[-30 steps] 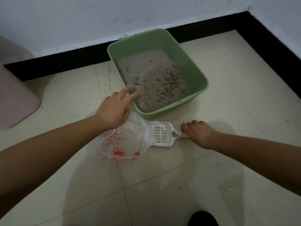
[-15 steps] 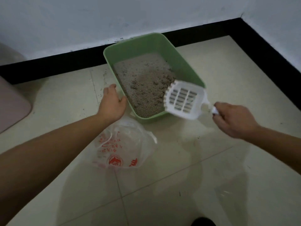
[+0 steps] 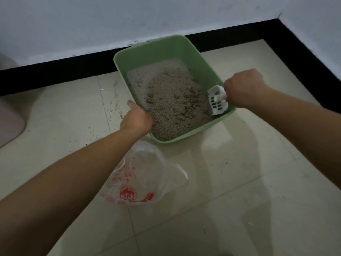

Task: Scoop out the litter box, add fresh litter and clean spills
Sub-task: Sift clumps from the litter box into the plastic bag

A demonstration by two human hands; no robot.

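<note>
A green litter box (image 3: 162,47) sits on the tiled floor against the wall, half filled with grey-brown litter (image 3: 169,100) that has clumps toward its right side. My left hand (image 3: 135,120) grips the box's near-left rim. My right hand (image 3: 243,87) holds the handle of a white slotted scoop (image 3: 217,103), whose blade points down into the litter at the box's right corner. A clear plastic bag with red print (image 3: 145,178) lies open on the floor just in front of the box.
Spilled litter grains (image 3: 115,104) are scattered on the tiles left of the box and along the black skirting (image 3: 55,71). A pinkish object (image 3: 9,124) sits at the far left edge. The wall corner is at the upper right.
My right hand lifted the scoop off the floor, carried it over the box and dipped it into the litter at the right side. My left hand moved onto the box's rim.
</note>
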